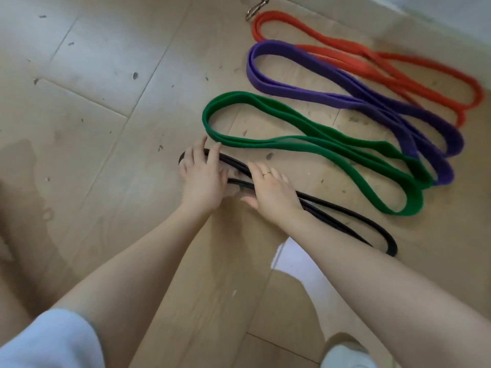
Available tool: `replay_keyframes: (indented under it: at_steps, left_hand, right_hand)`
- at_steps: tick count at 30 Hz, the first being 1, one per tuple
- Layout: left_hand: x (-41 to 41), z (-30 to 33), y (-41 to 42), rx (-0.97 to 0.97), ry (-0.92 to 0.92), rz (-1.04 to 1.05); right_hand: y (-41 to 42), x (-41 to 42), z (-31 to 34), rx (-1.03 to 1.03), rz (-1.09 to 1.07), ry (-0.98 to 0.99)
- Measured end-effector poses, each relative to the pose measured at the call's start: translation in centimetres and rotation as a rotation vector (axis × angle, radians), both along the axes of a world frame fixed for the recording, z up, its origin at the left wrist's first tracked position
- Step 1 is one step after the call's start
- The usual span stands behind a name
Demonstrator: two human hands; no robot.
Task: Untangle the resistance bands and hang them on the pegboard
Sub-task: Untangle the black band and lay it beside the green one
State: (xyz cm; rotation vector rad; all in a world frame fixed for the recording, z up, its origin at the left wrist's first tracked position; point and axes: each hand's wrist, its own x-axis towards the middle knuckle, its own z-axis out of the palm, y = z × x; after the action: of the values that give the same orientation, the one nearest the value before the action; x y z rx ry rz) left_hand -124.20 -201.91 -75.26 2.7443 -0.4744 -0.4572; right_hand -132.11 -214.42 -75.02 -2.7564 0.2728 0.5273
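Four resistance bands lie side by side on the wooden floor (pixel 106 128), each laid out as its own long folded loop. Taking the green band (pixel 313 147) as the landmark: the purple band (pixel 345 91) lies just beyond it, their far ends overlapping at the right, and the red band (pixel 372 62) lies beyond that, crossing the purple one. The black band (pixel 358 221) lies on the near side of the green band, closest to the person.

Both hands are on the black band's left end. The left hand (pixel 203 179) rests over the loop's curve with fingers spread and fairly straight, one fingertip touching the green band. The right hand (pixel 271 192), wearing a ring, lies flat over the two black strands, fingers extended and together, pressing rather than gripping.

The untangling looks nearly finished: the bands are separated, and the black one seems to be getting its last straightening. Hanging has not begun; no pegboard is visible. A metal clip (pixel 256 7) lies beyond the red band.
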Motion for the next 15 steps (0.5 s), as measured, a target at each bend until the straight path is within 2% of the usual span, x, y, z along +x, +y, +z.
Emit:
replay_keyframes:
  at_steps: [3,5,8,11,15]
  left_hand:
    - [-3.6,0.8,-1.5,-0.04,0.044,-0.3]
    - [-5.7,0.5,-2.8,0.053,0.104,-0.499]
    - [-8.2,0.0,-5.0,0.142,-0.001,-0.724]
    - [-9.8,-1.1,-6.7,0.218,-0.129,-0.818]
    - [-10.5,-1.7,-8.6,0.25,-0.178,-0.816]
  right_hand:
    - [-4.0,-4.0,2.3,0.024,-0.029,0.057]
    - [-7.3,-7.7,3.0,0.01,-0.087,0.11]
    - [-11.2,-13.5,2.9,-0.04,-0.163,0.238]
    - [-13.2,-17.8,1.9,-0.049,-0.273,0.255]
    - [-13.4,-20.3,0.2,-0.088,-0.387,0.253]
